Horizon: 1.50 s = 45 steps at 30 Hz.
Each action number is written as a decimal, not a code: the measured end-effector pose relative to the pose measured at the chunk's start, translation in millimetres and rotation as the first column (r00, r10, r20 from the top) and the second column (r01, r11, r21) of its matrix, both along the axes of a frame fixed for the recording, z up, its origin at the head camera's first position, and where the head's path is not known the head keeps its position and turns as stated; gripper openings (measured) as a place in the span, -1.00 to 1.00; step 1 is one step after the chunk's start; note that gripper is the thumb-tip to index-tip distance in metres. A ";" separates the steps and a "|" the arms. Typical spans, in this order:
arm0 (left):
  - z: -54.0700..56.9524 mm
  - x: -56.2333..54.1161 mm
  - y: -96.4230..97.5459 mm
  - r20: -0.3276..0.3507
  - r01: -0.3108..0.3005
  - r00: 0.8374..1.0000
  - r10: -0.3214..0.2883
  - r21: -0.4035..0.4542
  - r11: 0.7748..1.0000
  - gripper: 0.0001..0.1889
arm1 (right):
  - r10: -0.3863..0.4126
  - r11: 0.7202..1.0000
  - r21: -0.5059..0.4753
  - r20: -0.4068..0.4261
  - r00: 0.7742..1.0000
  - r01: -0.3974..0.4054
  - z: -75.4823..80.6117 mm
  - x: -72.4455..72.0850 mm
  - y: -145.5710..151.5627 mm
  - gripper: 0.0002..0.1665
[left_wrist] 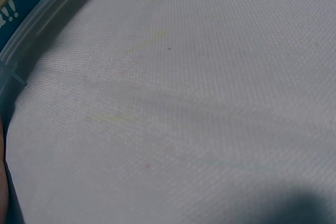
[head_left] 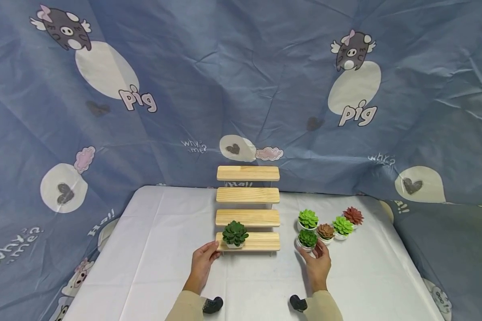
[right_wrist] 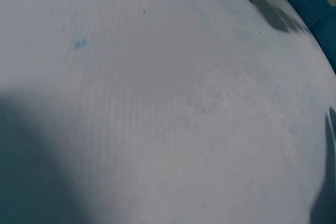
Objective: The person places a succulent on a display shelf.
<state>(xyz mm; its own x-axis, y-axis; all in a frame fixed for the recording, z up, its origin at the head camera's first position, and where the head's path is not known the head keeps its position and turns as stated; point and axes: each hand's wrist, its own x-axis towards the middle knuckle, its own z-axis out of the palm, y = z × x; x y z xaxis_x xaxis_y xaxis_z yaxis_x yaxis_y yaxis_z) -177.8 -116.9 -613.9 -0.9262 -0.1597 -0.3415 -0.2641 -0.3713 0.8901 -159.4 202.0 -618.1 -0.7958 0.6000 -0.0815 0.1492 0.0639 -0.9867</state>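
Note:
In the head view my left hand (head_left: 202, 262) holds the left end of the lowest board of a tiered wooden shelf (head_left: 263, 240). A dark green artificial succulent (head_left: 235, 232) in a white pot stands on that board, right beside those fingers. My right hand (head_left: 318, 266) grips a small potted green succulent (head_left: 307, 238) by its white pot, thumb on the near left side and fingers at the right. Only a sliver of my left hand (left_wrist: 2, 187) shows at the left edge of the left wrist view. The right wrist view shows mostly cloth.
Behind and right of my right hand stand a light green succulent (head_left: 308, 218), a brown one (head_left: 326, 231), another light green one (head_left: 342, 226) and a red one (head_left: 353, 216). A white cloth (head_left: 160, 249) covers the table. A blue printed curtain (head_left: 241, 89) hangs behind the shelf.

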 end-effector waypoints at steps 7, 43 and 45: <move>-1.2 -0.1 0.7 -0.008 0.001 1.000 -0.001 0.004 1.000 -0.81 | 0.019 0.994 0.102 0.058 0.998 -0.025 -0.6 -7.8 -3.6 -0.14; 1.0 2.9 -2.1 -0.010 0.019 1.000 -0.019 -0.001 1.000 -0.74 | 0.328 0.945 0.015 -0.025 0.944 -0.328 38.9 1.9 -5.6 -0.12; 1.5 1.9 -1.9 -0.010 0.019 1.000 -0.019 -0.002 1.000 -0.72 | 0.349 0.937 0.010 -0.049 0.936 -0.349 43.7 0.7 -9.5 -0.11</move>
<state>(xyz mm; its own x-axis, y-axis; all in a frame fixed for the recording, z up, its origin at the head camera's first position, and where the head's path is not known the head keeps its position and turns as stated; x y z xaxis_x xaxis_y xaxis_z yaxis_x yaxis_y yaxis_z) -175.9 -118.8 -612.3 -0.9325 -0.1430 -0.3317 -0.2619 -0.3647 0.8935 -158.6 192.4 -574.4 -0.9580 0.2843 -0.0368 0.0689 0.1040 -0.9922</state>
